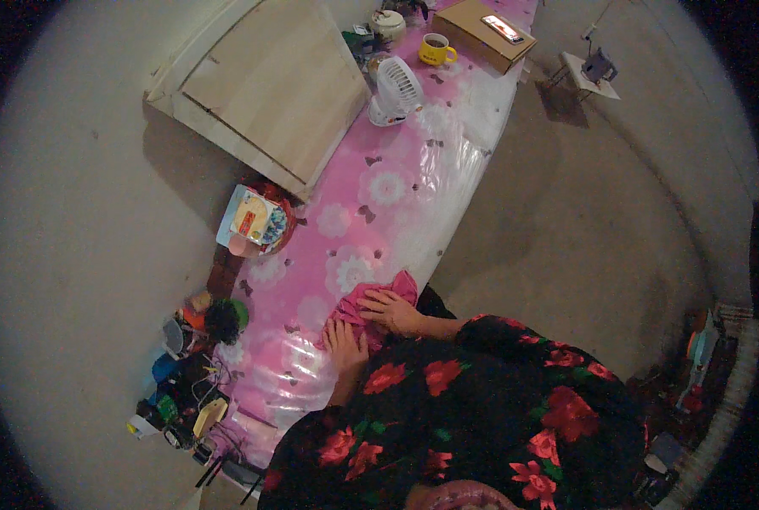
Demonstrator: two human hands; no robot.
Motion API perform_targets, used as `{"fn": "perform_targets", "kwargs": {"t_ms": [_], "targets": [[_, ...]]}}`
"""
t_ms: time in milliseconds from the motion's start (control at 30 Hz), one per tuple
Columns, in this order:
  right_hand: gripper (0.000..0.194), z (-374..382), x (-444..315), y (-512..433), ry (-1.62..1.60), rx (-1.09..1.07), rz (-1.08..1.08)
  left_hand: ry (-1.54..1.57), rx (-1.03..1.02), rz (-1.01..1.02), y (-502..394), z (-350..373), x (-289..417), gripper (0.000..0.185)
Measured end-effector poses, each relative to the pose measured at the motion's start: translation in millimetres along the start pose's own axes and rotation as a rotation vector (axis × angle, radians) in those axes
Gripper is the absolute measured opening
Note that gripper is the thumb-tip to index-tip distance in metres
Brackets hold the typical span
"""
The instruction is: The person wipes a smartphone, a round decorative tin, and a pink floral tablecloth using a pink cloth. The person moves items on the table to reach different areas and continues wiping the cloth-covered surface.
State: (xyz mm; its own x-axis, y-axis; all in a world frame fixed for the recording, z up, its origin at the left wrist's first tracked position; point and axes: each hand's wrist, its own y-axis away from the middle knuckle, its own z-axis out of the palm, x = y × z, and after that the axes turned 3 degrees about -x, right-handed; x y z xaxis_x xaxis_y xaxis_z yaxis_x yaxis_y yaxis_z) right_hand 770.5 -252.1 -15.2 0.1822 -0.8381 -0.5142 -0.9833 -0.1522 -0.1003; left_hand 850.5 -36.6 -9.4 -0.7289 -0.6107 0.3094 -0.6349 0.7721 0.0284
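A crumpled pink cloth lies at the near edge of a long table, whose cover is pink with white flowers under clear plastic. Across the middle of the cloth rests my right hand, palm down with the fingers spread. My left hand lies flat at the cloth's left end, fingers pointing away from me. Neither hand visibly closes around the cloth. Part of the cloth is hidden beneath both hands.
A white fan, a yellow mug with dark contents and a cardboard box bearing a phone stand farther along. A wooden cabinet and a basket of packages border the table. Tangled cables lie left.
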Motion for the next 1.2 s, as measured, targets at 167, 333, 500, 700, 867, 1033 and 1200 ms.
{"fn": "perform_targets", "kwargs": {"t_ms": [167, 333, 500, 700, 867, 1033, 1200], "targets": [[0.049, -30.3, 36.1, 13.4, -0.005, -0.035, 0.096, 0.057, -0.104, 0.034, -41.8, 5.1, 34.4, 0.061], [0.053, -78.7, 88.6, 42.5, 0.073, 0.184, 0.363, 0.103, -0.010, 0.271, -137.6, 16.2, 92.1, 0.056], [0.053, -92.9, 109.4, 50.8, 0.129, 0.221, 0.508, 0.133, 0.014, 0.282, -185.2, 22.7, 120.1, 0.059], [0.058, -42.1, 67.1, 29.5, 0.071, 0.069, 0.285, 0.071, -0.115, 0.051, -115.9, 11.4, 80.5, 0.060], [0.060, -5.4, 8.4, -16.7, 0.050, -0.092, 0.007, 0.022, -0.016, -0.185, -28.8, -14.2, 16.6, 0.058], [0.052, -17.0, 6.1, -67.5, -0.024, -0.105, -0.036, -0.007, 0.100, -0.332, -33.2, -22.6, -7.4, 0.058], [0.047, -57.0, 68.5, -80.2, 0.051, 0.098, 0.208, 0.016, 0.118, -0.317, -116.9, -13.2, 3.7, 0.058]]}}
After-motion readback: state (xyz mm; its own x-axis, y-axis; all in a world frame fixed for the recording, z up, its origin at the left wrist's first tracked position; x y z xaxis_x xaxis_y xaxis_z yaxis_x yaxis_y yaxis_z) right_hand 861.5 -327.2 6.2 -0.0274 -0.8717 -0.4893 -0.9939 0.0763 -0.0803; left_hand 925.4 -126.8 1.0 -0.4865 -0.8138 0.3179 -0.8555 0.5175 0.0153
